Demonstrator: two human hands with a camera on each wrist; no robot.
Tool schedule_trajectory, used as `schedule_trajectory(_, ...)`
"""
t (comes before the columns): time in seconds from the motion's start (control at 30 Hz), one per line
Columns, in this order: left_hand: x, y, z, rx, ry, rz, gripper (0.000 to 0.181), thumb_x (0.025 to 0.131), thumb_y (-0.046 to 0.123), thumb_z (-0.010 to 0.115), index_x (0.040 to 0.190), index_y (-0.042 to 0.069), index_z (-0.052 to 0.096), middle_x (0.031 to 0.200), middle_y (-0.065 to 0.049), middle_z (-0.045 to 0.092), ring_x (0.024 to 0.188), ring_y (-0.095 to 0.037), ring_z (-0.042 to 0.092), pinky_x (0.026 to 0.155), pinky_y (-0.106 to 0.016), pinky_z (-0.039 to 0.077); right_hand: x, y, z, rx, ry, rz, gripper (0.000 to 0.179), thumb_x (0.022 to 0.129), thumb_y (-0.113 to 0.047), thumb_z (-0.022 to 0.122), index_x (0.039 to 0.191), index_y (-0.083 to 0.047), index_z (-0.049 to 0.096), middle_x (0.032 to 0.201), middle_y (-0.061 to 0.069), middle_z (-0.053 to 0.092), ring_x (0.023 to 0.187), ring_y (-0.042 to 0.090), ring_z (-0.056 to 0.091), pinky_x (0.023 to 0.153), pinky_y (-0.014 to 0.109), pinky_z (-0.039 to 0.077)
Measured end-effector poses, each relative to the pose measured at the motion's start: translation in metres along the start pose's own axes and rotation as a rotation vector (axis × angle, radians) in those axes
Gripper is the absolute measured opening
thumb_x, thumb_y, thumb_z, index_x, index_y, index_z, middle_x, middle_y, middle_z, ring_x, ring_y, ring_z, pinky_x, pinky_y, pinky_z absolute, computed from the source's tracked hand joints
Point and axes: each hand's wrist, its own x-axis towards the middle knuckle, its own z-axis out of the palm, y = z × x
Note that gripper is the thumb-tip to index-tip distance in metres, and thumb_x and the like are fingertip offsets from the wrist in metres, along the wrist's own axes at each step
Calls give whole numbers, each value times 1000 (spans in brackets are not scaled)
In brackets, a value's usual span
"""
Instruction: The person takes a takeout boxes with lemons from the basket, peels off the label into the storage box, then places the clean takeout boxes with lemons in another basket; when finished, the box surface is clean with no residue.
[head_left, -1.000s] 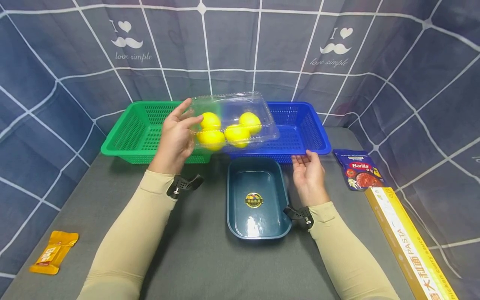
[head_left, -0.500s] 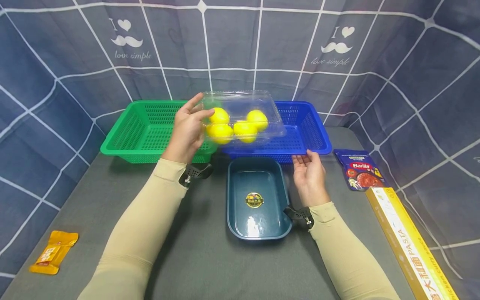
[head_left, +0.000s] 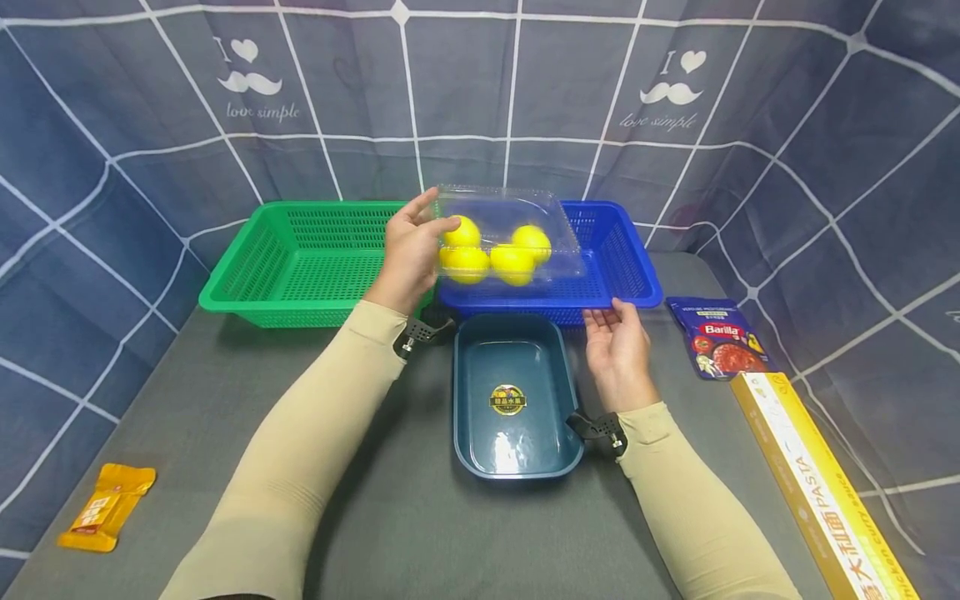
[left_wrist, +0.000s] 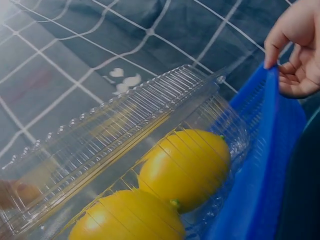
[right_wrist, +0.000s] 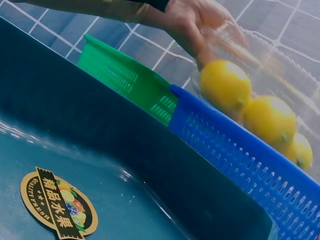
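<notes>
My left hand (head_left: 411, 257) grips the left end of a clear plastic clamshell box (head_left: 498, 204) and holds it over the blue basket (head_left: 633, 271). Several yellow lemons (head_left: 467, 265) lie inside the box; two lemons (left_wrist: 186, 167) show large in the left wrist view. My right hand (head_left: 618, 358) is at the blue basket's front rim near its right corner. In the left wrist view, that right hand (left_wrist: 300, 55) pinches the rim between thumb and fingers. The box hides much of the basket's inside.
A green basket (head_left: 322, 307) stands left of the blue one. In front is a dark teal tray (head_left: 525, 457) with a fruit sticker. On the right lie a Barilla pouch (head_left: 716, 342) and a long yellow pasta box (head_left: 821, 492); an orange packet (head_left: 107, 507) lies at far left.
My left hand has carried the clamshell box of lemons to the right, from between the two baskets to over the blue one. The right hand has stayed at the rim.
</notes>
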Motion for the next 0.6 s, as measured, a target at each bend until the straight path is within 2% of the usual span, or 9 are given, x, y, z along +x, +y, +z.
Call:
schedule_trajectory(0.07,2,-6,8,4,-5,-8,64,91,-7,75,150,12,60,160,-17,39,136,-20,49,77,-23,50,0,-1,0,-2,-2,0,8,107,-1,52,112,2,47,109,13,47,93,22,50,89,33,54)
schedule_trajectory(0.13,4,-11,16,-3,-14,-14,64,91,-8,74,150,12,60,162,-17,39,136,-18,49,87,-27,53,0,-1,0,-14,-4,1,8,107,-2,52,112,2,47,108,13,47,92,22,50,87,33,54)
schedule_trajectory(0.2,5,-16,23,-4,-23,-18,63,91,-9,73,150,11,60,163,-16,39,137,-19,48,87,-28,53,0,-1,0,-25,-6,3,8,108,-2,52,112,3,48,107,13,48,92,22,50,88,32,54)
schedule_trajectory(0.3,8,-22,32,18,-25,-20,62,90,-9,74,148,11,62,160,-16,42,124,-17,54,75,-23,49,-1,-1,0,-30,1,5,7,108,-3,52,111,2,49,105,12,48,90,22,50,86,32,54)
schedule_trajectory(0.37,10,-25,38,40,-23,-20,62,89,-10,74,147,11,63,159,-17,44,122,-19,54,75,-21,49,-1,-1,0,-27,6,1,7,108,-3,53,110,2,49,104,12,47,90,22,50,86,32,54)
schedule_trajectory(0.4,11,-26,41,46,-21,-18,63,88,-10,74,146,10,63,158,-18,44,123,-21,54,77,-21,49,-1,-1,0,-31,4,-3,7,108,-3,53,110,2,48,103,12,47,89,22,50,85,32,54)
schedule_trajectory(0.47,13,-29,46,55,-16,-15,64,86,-12,74,147,7,62,159,-19,44,144,-26,41,93,-25,51,-1,-1,0,-35,0,-5,7,108,-3,52,109,2,48,103,12,47,89,22,50,85,32,54)
schedule_trajectory(0.53,16,-32,50,62,-10,-21,65,85,-13,74,147,4,61,160,-20,43,148,-29,37,101,-28,50,0,-2,0,-40,0,-10,7,107,-3,53,108,2,48,102,12,47,89,22,50,85,32,54)
schedule_trajectory(0.6,17,-37,55,69,-8,-33,66,85,-14,74,147,4,61,160,-19,43,150,-29,36,102,-31,51,1,-2,0,-39,-1,-10,7,107,-3,53,108,2,47,102,12,47,89,22,50,85,33,54)
